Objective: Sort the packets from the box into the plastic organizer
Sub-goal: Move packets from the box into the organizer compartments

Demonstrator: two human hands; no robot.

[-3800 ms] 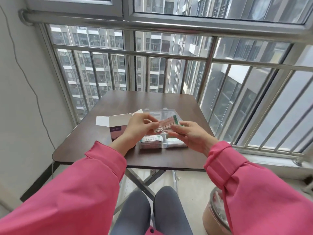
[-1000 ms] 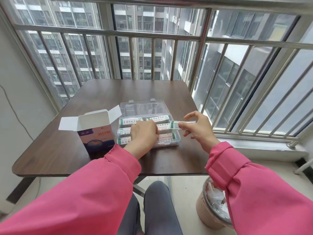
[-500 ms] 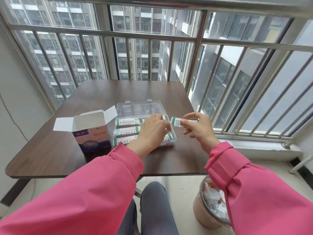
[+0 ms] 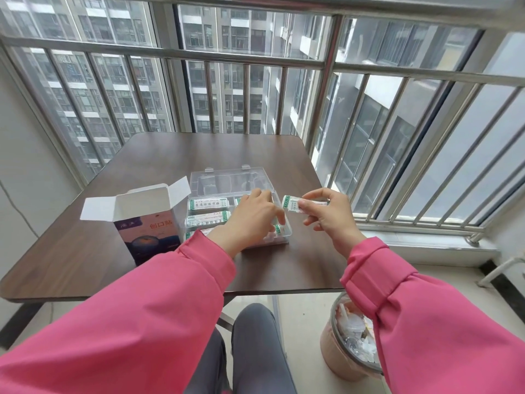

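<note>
A clear plastic organizer (image 4: 285, 237) sits on the brown table (image 4: 159, 166), its lid (image 4: 227, 180) laid open behind it. Several white and green packets (image 4: 208, 203) lie in its compartments. My left hand (image 4: 250, 220) reaches into the organizer's right side, fingers bent down over the packets there; what it touches is hidden. My right hand (image 4: 329, 217) holds a small stack of packets (image 4: 292, 204) between thumb and fingers, just right of the organizer and above the table. The purple box (image 4: 147, 237) stands open at the left.
Metal window bars (image 4: 326, 109) rise close behind and to the right of the table. A bin (image 4: 341, 359) with crumpled wrappers stands on the floor under the table's right corner. My knees show below the table edge.
My left hand has let go of the shared packets and dropped into the organizer's right side. My right hand keeps its packets and has drawn slightly away to the right.
</note>
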